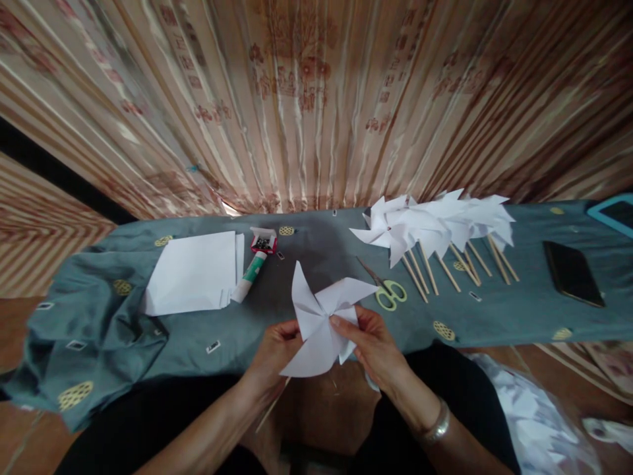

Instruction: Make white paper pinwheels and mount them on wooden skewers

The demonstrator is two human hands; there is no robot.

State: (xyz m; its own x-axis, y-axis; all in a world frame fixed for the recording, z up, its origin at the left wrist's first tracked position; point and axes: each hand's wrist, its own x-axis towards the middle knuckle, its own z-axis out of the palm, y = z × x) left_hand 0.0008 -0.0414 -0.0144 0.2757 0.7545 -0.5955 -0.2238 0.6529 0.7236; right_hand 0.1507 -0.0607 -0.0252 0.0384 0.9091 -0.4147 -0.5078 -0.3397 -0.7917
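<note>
A white paper pinwheel (316, 323) is held up in front of me at the table's front edge. Its wooden stick (270, 406) slants down to the left beneath it. My left hand (277, 349) is closed at the left side, its fingertips partly hidden behind the paper. On the right, my right hand (376, 343) grips the pinwheel with the thumb pressed near its centre and the fingers behind. Just beyond my right hand lie green-handled scissors (390, 293).
Several finished pinwheels (435, 224) lie overlapped at the back right. A paper stack (192, 274), a glue stick (252, 274) and a small red box of metal pieces (264, 243) are on the left. A phone (573, 272) lies far right; a plastic bag (539, 415) stands below.
</note>
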